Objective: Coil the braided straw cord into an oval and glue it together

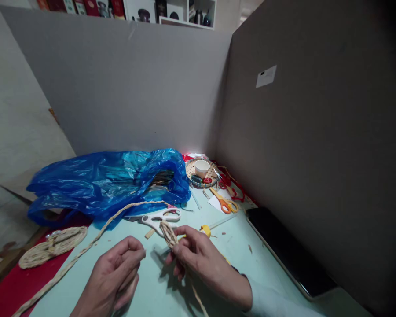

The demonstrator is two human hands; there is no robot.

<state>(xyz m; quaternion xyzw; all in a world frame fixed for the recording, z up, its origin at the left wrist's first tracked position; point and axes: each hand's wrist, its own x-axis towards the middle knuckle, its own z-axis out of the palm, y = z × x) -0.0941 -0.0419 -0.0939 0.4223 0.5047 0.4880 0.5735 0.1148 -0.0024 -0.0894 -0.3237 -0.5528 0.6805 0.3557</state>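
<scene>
My right hand (201,259) pinches a small oval coil of braided straw cord (168,234) between thumb and fingers, above the pale green tabletop. A loose tail of the cord hangs below that hand toward the near edge. Left of it, my left hand (114,275) is closed, thumb pressed against the curled fingers; whether anything is inside is hidden. White-handled scissors (158,219) lie just behind the coil. A long straw braid (82,252) runs past my left hand, and a finished-looking straw sole (54,246) with a knot and shiny beads rests at the left.
A blue plastic bag (112,176) fills the back left. Behind the hands are a woven tray (188,172) with a white cup (202,167), orange scissors (222,202) and a yellow-ended item (205,230). A black tablet-like device (287,251) lies along the right partition (317,132).
</scene>
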